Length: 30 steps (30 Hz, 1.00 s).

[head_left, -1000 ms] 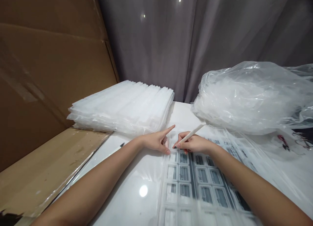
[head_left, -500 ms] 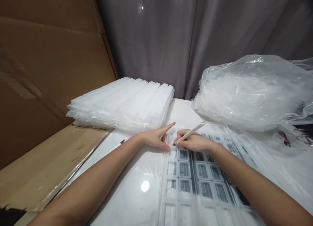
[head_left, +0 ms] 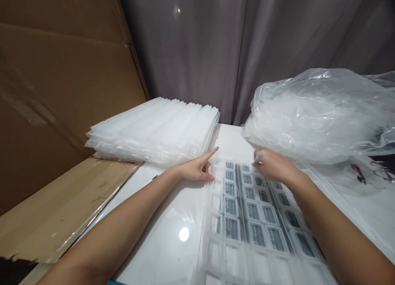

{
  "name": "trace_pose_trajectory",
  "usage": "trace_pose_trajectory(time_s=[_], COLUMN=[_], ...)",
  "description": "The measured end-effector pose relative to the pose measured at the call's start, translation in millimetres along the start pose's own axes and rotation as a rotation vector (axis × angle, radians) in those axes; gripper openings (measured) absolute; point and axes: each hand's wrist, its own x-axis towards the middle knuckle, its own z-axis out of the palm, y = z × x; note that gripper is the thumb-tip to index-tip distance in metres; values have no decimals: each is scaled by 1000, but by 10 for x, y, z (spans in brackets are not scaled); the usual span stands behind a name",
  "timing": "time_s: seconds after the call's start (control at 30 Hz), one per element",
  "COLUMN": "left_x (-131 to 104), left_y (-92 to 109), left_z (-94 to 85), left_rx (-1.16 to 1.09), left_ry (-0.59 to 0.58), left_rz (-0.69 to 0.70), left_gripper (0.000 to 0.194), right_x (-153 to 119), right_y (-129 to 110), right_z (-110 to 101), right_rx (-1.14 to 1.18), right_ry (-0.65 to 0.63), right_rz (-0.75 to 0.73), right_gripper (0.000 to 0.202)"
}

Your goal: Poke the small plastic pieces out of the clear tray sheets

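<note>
Stack (head_left: 154,133) left, bag (head_left: 321,116) right, tray (head_left: 254,211) before (curtain (head_left: 197,50) behind).

The right hand (head_left: 273,165) is blurred, and the pale thing (head_left: 259,156) at its fingertips is too smeared to identify. The right forearm (head_left: 333,223) hides part of the compartmented tray (head_left: 230,189), whose blurred near end runs off the bottom edge. Left of the left hand (head_left: 196,170), a dark speck (head_left: 155,177) is too small to name; nearer, a teal sliver (head_left: 115,282) is cut off. Right of the right hand, the plastic bag (head_left: 317,116) runs past the edge.
</note>
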Motion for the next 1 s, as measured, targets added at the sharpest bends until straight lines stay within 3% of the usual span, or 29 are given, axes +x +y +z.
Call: trace_pose_trajectory(time_s=[0.1,0.17,0.27,0.37,0.6,0.67,0.77,0.83,0.9,0.97,1.0], left_x=[6,-1,-23,-39,-32,-33,-40,-43,-43,-41,-42], left_y=[17,33,60,85,88,73,50,39,36,43,51], left_z=[14,16,14,19,44,41,22,0,-25,-45,-49], left_rx=[15,29,12,-32,-55,-32,-20,12,58,87,93], left_ry=[-1,-53,-195,-329,-398,-399,-395,-347,-269,-217,-214], left_rz=[-23,-61,-141,-170,-103,-94,-80,-65,-57,-48,-43], left_gripper=[107,108,118,130,129,126,125,126,124,122,122], right_x=[18,32,56,73,20,-27,-101,-141,-169,-192,-203], right_y=[-103,-236,-375,-390,-419,-475,-517,-475,-377,-264,-221], right_z=[170,317,492,570,559,518,377,242,123,69,76], right_rx=[583,857,979,984,832,642,226,-59,-250,-289,-228], right_ry=[-297,-465,-586,-605,-528,-391,-56,73,124,139,118], right_rz=[-223,-250,-216,-191,-216,-281,-340,-222,-19,97,81], right_gripper=[19,24,26,23,16,12,5,11,19,19,15])
